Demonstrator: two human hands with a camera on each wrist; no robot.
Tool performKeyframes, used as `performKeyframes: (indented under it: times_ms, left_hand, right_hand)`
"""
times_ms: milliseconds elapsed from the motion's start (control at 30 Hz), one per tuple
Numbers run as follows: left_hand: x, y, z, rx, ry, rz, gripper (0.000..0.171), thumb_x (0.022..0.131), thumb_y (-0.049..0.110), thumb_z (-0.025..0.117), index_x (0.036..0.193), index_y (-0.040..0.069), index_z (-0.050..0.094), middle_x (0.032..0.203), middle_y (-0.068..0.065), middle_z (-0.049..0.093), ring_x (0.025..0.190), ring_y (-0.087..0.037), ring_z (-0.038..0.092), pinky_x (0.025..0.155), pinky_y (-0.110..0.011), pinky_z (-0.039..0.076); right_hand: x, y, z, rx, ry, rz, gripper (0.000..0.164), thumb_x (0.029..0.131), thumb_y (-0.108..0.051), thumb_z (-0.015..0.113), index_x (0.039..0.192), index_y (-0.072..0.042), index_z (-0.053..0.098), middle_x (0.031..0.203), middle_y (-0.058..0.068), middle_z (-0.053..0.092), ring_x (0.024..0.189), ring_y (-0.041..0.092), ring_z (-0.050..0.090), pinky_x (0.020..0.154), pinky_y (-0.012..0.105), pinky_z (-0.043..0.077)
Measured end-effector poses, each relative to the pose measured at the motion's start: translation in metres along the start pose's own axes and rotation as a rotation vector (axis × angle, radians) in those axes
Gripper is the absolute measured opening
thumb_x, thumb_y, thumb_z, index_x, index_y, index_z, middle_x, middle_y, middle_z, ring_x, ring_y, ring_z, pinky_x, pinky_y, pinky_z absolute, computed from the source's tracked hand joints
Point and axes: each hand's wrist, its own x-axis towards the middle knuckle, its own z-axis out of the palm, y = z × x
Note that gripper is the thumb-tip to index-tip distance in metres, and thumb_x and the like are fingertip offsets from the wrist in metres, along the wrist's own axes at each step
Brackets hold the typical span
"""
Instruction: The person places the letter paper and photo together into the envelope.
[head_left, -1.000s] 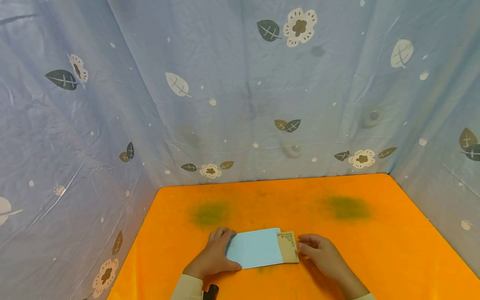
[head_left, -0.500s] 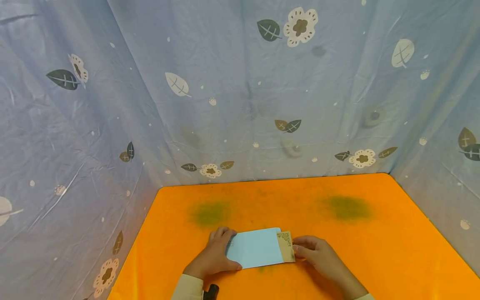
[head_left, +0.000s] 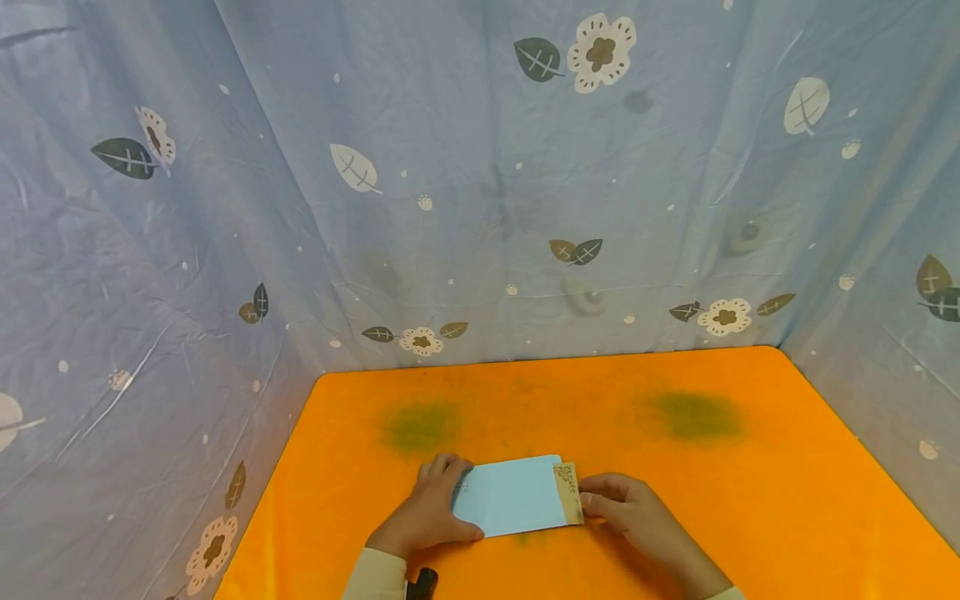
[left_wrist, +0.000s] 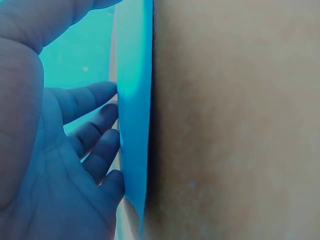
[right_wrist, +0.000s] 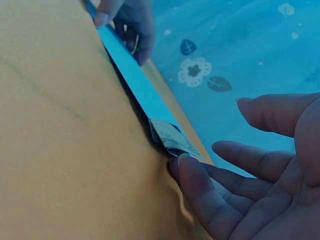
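Observation:
A light blue envelope [head_left: 512, 497] lies on the orange table, its opening facing right. My left hand [head_left: 429, 510] holds its left end, thumb at the near edge and fingers at the far edge. In the left wrist view the fingertips touch the side of the envelope [left_wrist: 135, 115]. From the opening sticks a short strip of tan printed paper [head_left: 568, 493] with a dark speckled pattern at its top corner. My right hand [head_left: 628, 510] touches the paper's outer end with its fingertips. The right wrist view shows lettering on the paper [right_wrist: 172, 136] and its end curling slightly.
The orange table [head_left: 555, 400] has two greenish stains towards the back. A blue curtain [head_left: 465, 208] with flower and leaf prints surrounds it at the back and both sides. A black strap piece [head_left: 422, 583] shows at my left wrist.
My right hand has moved left, pressing against the tan paper, which has slid deeper into the envelope. My left hand and the envelope have stayed in place.

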Motion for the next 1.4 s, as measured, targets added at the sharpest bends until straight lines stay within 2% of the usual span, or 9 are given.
performKeyframes:
  times_ms: [600,900,1167,1400]
  left_hand:
    - [0.001,-0.003,0.001,0.001,0.000,0.003,0.100,0.080,0.048,0.098,0.160,0.012,0.049,0.157,-0.010,0.039,0.135,-0.038,0.036,0.099,-0.059,0.047]
    - [0.002,-0.003,0.001,-0.004,-0.001,-0.004,0.100,0.080,0.047,0.098,0.160,0.011,0.049,0.157,-0.010,0.039,0.136,-0.038,0.036,0.100,-0.060,0.046]
    - [0.001,-0.004,0.003,-0.009,-0.005,-0.007,0.100,0.080,0.047,0.098,0.160,0.012,0.049,0.155,-0.009,0.040,0.134,-0.036,0.036,0.098,-0.059,0.048]
    - [0.002,-0.003,0.002,-0.011,-0.002,-0.004,0.099,0.080,0.047,0.098,0.159,0.012,0.050,0.156,-0.010,0.039,0.134,-0.037,0.036,0.099,-0.060,0.047]
  right_hand:
    - [0.002,-0.002,0.012,0.082,-0.023,-0.017,0.048,0.113,-0.021,0.063,0.145,0.015,0.058,0.137,0.025,0.066,0.118,0.037,0.068,0.090,0.046,0.060]
    - [0.005,0.003,0.017,0.076,-0.006,0.001,0.048,0.112,-0.022,0.064,0.145,0.013,0.059,0.140,0.025,0.065,0.119,0.036,0.066,0.091,0.049,0.059]
    - [0.002,0.000,0.020,0.061,-0.033,0.016,0.051,0.112,-0.029,0.064,0.148,0.008,0.059,0.143,0.021,0.064,0.119,0.036,0.066,0.092,0.047,0.058]
    - [0.004,0.001,0.024,0.049,-0.059,-0.014,0.050,0.111,-0.027,0.066,0.147,0.008,0.060,0.145,0.023,0.062,0.122,0.036,0.065,0.094,0.044,0.057]
